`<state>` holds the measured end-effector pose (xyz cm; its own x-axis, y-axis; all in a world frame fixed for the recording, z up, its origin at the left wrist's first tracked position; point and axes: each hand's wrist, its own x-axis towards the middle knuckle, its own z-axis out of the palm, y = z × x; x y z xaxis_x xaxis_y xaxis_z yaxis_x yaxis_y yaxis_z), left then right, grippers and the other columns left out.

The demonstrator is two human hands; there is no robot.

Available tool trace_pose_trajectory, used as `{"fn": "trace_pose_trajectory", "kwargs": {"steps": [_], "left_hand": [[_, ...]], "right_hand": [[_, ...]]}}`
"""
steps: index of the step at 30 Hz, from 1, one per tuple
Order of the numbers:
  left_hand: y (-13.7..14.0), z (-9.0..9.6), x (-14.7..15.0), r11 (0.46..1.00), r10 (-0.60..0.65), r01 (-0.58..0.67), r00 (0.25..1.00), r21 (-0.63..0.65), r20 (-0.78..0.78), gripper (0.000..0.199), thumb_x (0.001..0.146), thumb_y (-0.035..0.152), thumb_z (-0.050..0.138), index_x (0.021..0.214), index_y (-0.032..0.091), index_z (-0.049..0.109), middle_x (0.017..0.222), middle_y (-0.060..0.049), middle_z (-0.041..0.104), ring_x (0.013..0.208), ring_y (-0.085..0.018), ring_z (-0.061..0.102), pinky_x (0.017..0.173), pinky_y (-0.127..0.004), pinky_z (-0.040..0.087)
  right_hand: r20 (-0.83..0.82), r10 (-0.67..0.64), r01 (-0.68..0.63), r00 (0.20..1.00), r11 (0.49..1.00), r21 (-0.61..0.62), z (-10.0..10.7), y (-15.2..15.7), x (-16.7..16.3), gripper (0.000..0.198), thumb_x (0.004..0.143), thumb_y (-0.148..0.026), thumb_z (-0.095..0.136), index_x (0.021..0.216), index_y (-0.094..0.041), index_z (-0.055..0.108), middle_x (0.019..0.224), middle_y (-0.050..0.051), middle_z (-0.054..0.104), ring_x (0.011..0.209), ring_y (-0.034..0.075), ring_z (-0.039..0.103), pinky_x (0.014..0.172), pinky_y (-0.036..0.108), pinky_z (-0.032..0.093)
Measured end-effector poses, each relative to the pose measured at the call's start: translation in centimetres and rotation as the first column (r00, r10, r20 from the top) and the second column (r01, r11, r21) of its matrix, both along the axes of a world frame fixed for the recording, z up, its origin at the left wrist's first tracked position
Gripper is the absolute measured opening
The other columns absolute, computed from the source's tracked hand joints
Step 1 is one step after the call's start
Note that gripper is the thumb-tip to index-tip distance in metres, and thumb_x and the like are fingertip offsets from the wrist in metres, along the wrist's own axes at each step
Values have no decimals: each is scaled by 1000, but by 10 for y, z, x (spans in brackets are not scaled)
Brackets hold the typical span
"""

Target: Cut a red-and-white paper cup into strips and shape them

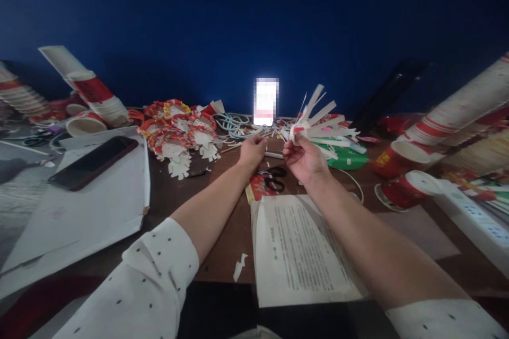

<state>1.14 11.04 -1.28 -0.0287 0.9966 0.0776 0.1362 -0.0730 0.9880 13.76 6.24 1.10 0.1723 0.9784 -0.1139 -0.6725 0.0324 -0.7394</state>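
My right hand (306,158) is closed on a paper cup cut into strips (318,116). Its long white strips fan out up and to the right, and a bit of red shows near my fingertips. To its left, my left hand (253,151) has its fingers pinched together over the brown table; whatever they hold, if anything, is too small to make out. Black-handled scissors (275,179) lie between my forearms, partly on a red and yellow packet (257,188). Behind the strips lies a green round piece (350,158).
Red and white paper crafts (175,127) pile up at the back left, beside a blue cord (234,124). A lit phone (265,100) stands against the dark wall. An open booklet (294,249) lies in front. Cup stacks (97,95) and a power strip (473,217) flank the table.
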Motion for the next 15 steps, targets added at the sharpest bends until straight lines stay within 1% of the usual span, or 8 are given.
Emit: {"fn": "trace_pose_trajectory", "kwargs": {"steps": [2, 4, 6, 8, 10, 12, 13, 15], "left_hand": [[5, 0, -12, 995, 35, -31, 999, 94, -36, 10, 78, 24, 61, 75, 16, 65, 63, 0, 61, 61, -15, 55, 68, -29, 47], [7, 1, -22, 975, 123, -108, 990, 192, -69, 10, 78, 24, 60, 81, 17, 67, 70, -2, 63, 69, -17, 58, 74, -32, 49], [6, 1, -25, 926, 221, -176, 970, 335, -102, 15, 75, 14, 58, 84, 18, 70, 87, -6, 65, 86, -19, 60, 86, -34, 48], [0, 4, -23, 885, 237, -169, 966, 433, -107, 26, 71, 6, 56, 89, 18, 71, 104, -9, 63, 97, -20, 59, 93, -35, 46], [-7, 7, -17, 902, 127, -69, 986, 427, -109, 31, 70, 5, 58, 96, 17, 71, 109, -10, 62, 93, -19, 61, 89, -34, 49], [-15, 10, -10, 944, -65, 84, 996, 320, -69, 29, 73, 12, 62, 101, 16, 69, 104, -9, 66, 83, -16, 62, 82, -32, 51], [-17, 11, -8, 952, -175, 174, 984, 252, -16, 28, 75, 19, 64, 102, 15, 69, 101, -9, 68, 80, -16, 63, 79, -31, 51], [-21, 10, -4, 935, -342, 325, 933, 142, 112, 31, 76, 31, 67, 101, 13, 68, 94, -9, 70, 76, -16, 64, 71, -29, 52]], "right_hand": [[16, 2, -2, 1000, 1000, 12, 2, -3, 0, 14, 70, -25, 77, 76, -22, 64, 66, -3, 63, 60, 8, 58, 50, 19, 47], [22, -12, 12, 1000, 1000, -15, 1, -3, 2, 14, 70, -24, 76, 77, -22, 64, 66, -3, 63, 59, 8, 58, 47, 18, 45], [6, -27, 27, 1000, 999, -46, -1, -2, 4, 13, 69, -22, 74, 77, -21, 64, 66, -4, 64, 60, 8, 59, 45, 17, 44], [-20, -36, 35, 999, 997, -70, -1, -1, 7, 13, 68, -17, 72, 78, -21, 64, 68, -3, 66, 62, 9, 61, 45, 17, 44], [-31, -31, 28, 999, 996, -90, -1, -1, 7, 14, 66, -12, 69, 78, -20, 64, 69, -2, 67, 64, 10, 61, 45, 18, 45], [-20, -19, 18, 1000, 996, -88, -1, -2, 6, 14, 66, -10, 67, 76, -19, 64, 68, -2, 68, 62, 10, 60, 46, 19, 46], [-9, -14, 13, 1000, 997, -78, -1, -3, 5, 12, 66, -9, 67, 74, -18, 64, 67, -2, 67, 61, 10, 59, 47, 19, 47], [24, -6, 7, 1000, 999, -48, -1, -4, 2, 11, 66, -10, 68, 71, -18, 64, 65, -2, 67, 59, 10, 58, 50, 20, 50]]}}
